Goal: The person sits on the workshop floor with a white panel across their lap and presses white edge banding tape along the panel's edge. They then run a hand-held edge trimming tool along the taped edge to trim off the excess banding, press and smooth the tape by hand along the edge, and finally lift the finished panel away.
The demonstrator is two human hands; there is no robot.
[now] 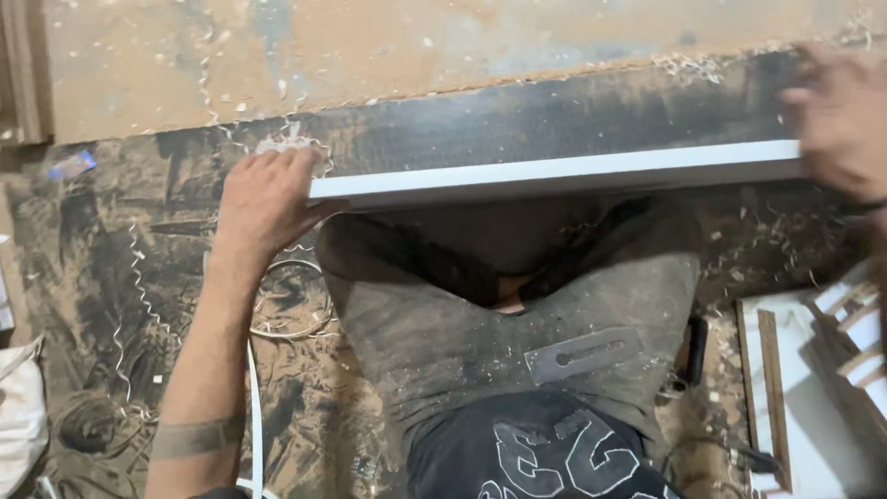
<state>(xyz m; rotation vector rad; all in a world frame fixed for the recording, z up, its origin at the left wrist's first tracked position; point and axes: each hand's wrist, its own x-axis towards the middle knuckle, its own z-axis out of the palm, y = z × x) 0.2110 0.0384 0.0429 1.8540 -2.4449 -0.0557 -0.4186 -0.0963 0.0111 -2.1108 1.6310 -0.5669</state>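
A long white board (554, 173) lies across my lap, edge up, running from left to right. My left hand (263, 199) grips its left end with the fingers curled over the far side. At the upper right, my right hand (839, 115) is blurred and rests on the board's right end. Behind the board lies a wide dark panel (554, 115) dusted with wood shavings. A flat grey metal plane blade (582, 354) with a slot lies on my right thigh.
Curled wood shavings (286, 296) and sawdust cover the floor around my crossed legs. White-edged wooden pieces (813, 370) are stacked at the right. A pale cloth bundle (18, 416) lies at the lower left. A tan dusty surface (370, 46) runs along the top.
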